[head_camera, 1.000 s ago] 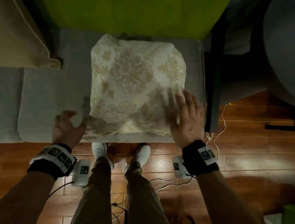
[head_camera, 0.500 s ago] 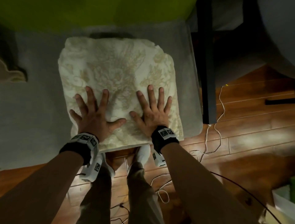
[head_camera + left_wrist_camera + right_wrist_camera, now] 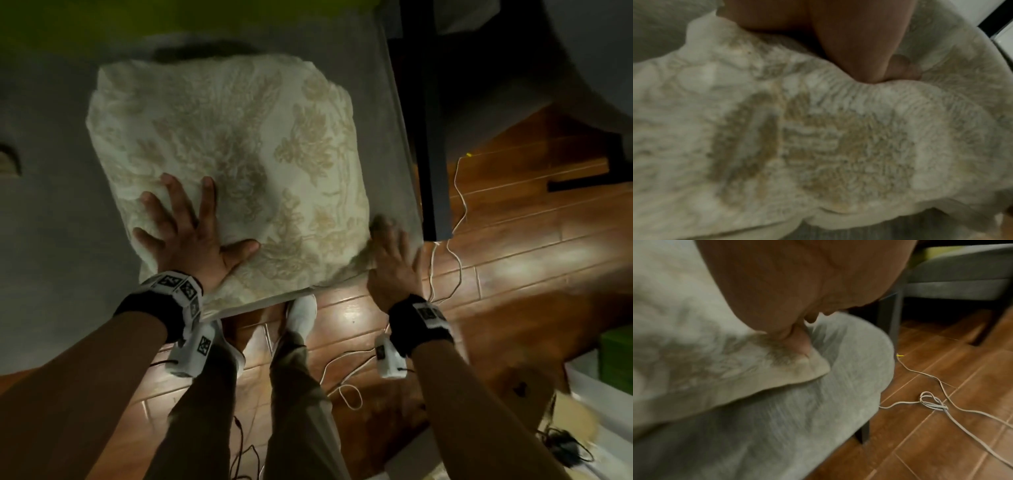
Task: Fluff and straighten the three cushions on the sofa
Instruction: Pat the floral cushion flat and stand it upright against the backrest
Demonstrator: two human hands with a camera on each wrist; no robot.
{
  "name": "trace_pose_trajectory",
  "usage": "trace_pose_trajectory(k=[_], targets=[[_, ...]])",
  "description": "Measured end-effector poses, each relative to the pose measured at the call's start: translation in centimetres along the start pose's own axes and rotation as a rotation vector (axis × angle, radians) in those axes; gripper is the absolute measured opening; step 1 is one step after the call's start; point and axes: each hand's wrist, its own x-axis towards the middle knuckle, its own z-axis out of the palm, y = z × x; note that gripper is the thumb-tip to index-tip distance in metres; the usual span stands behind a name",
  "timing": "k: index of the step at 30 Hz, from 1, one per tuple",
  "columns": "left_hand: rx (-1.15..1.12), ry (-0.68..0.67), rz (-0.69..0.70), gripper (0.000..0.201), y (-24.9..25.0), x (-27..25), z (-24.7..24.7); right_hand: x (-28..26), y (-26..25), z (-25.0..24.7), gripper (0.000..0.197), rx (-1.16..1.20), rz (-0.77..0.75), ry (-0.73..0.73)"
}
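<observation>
A cream cushion (image 3: 222, 144) with a beige floral pattern lies flat on the grey sofa seat (image 3: 51, 222). My left hand (image 3: 185, 233) presses its near left part, palm down and fingers spread. In the left wrist view the hand (image 3: 859, 40) sinks into the cushion (image 3: 818, 146). My right hand (image 3: 394, 253) is blurred at the cushion's near right corner, fingers fairly straight. The right wrist view shows the thumb of that hand (image 3: 797, 280) resting on top of the corner of the cushion (image 3: 684, 345). Only a sliver of a second cushion (image 3: 7, 161) shows at the left edge.
A green backrest (image 3: 137, 20) runs behind the seat. A black frame post (image 3: 428, 137) stands just right of the sofa seat (image 3: 797, 418). White cables (image 3: 459, 212) trail over the wooden floor (image 3: 941, 434) on the right. My shoes (image 3: 301, 315) touch the sofa's front edge.
My right hand has slid off the top of the cushion to its near right corner. My left hand stays pressed on the cushion, a little further left.
</observation>
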Motion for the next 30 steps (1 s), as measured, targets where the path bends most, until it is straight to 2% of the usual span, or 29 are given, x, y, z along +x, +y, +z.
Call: trace_pose_trajectory(k=[2, 4, 5, 6, 8, 10, 13, 16, 19, 23, 25, 27, 28, 30], targets=[[-0.048, 0.013, 0.026, 0.120, -0.8, -0.8, -0.9, -1.4, -0.5, -2.7, 0.080, 0.138, 0.058, 0.174], [-0.110, 0.060, 0.065, 0.120, -1.4, -2.1, -2.2, -2.2, -4.0, -5.4, 0.067, 0.237, -0.071, 0.443], [-0.140, 0.105, 0.087, 0.119, -1.4, -2.9, -2.8, -2.2, -6.6, -6.6, 0.066, 0.257, -0.167, 0.517], [-0.159, 0.170, 0.117, 0.117, -1.3, -3.5, -3.4, -1.9, -9.6, -7.6, 0.066, 0.242, -0.285, 0.532], [-0.097, 0.313, 0.240, 0.106, -1.1, -4.3, -3.8, -1.5, -14.9, -7.9, 0.065, 0.139, -0.524, 0.436], [0.038, 0.320, 0.346, 0.092, -1.6, -4.2, -2.9, -0.8, -17.1, -6.2, 0.064, -0.044, -0.615, 0.305], [0.150, 0.184, 0.285, 0.086, -4.2, -3.4, -0.4, 1.4, -15.5, -3.0, 0.067, -0.206, -0.549, 0.161], [0.213, 0.157, 0.252, 0.086, -5.5, -2.4, 1.0, 2.8, -12.5, -1.6, 0.075, -0.223, -0.482, 0.091], [0.208, 0.161, 0.216, 0.088, -5.4, -2.1, 1.7, 3.2, -9.2, -1.0, 0.085, -0.189, -0.417, 0.086], [0.102, 0.165, 0.109, 0.091, -4.5, -3.9, 2.3, 2.8, -7.6, -1.9, 0.090, -0.227, -0.424, 0.000], [0.027, 0.204, 0.058, 0.091, -2.9, -5.6, 2.0, 1.1, -8.3, -3.4, 0.089, -0.200, -0.380, 0.028], [-0.071, 0.303, 0.071, 0.089, -1.0, -7.5, 1.1, -1.6, -9.5, -4.9, 0.092, -0.078, -0.351, 0.125], [-0.108, 0.352, 0.113, 0.085, -0.2, -8.3, 0.8, -3.2, -10.4, -5.5, 0.096, -0.013, -0.406, 0.187], [-0.109, 0.403, 0.179, 0.076, 0.7, -9.3, 1.0, -5.7, -12.5, -5.5, 0.094, 0.043, -0.660, 0.306]])
